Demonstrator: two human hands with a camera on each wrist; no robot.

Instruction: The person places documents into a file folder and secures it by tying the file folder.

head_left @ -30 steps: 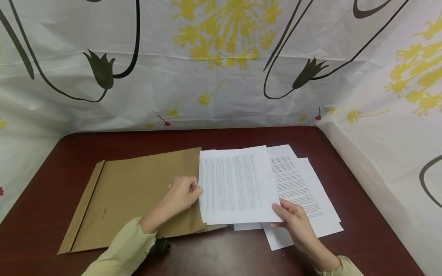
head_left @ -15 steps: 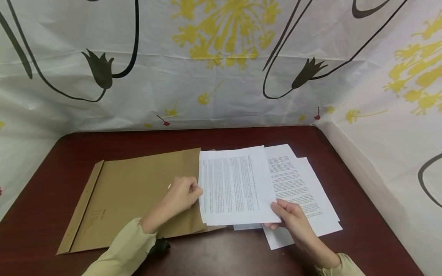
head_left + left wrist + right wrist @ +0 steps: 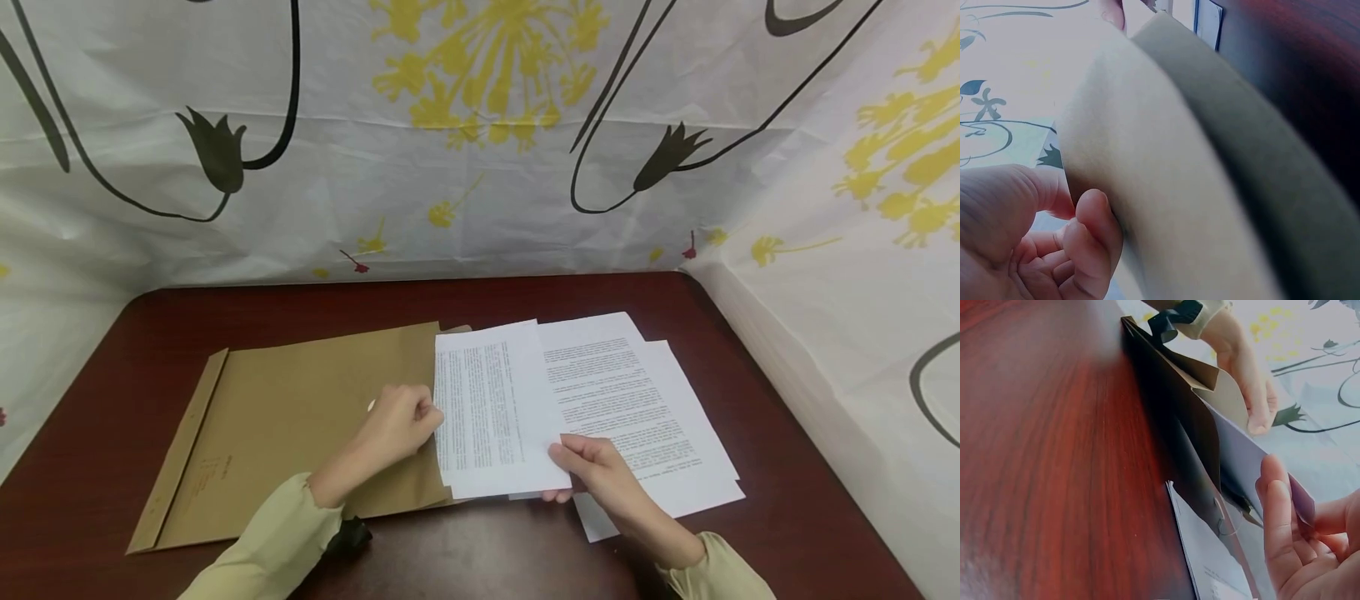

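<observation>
A large brown paper envelope lies on the table with its mouth toward the right. My left hand pinches the upper layer at the mouth between thumb and curled fingers. From the left wrist view, that layer bows up, apart from the layer beneath. My right hand pinches the lower right corner of some printed sheets, thumb on top and fingers below. Their left part is hidden inside the envelope. In the right wrist view the white sheets stand between the envelope's two layers.
More printed sheets lie overlapping on the dark red table, to the right and partly under the held ones. A white patterned cloth hangs behind the table and along its sides. A black strap shows at the left wrist.
My right hand has moved left with the printed sheets, and less of them shows outside the envelope. More of the sheets lying beneath is uncovered. My left hand has stayed at the envelope's mouth.
</observation>
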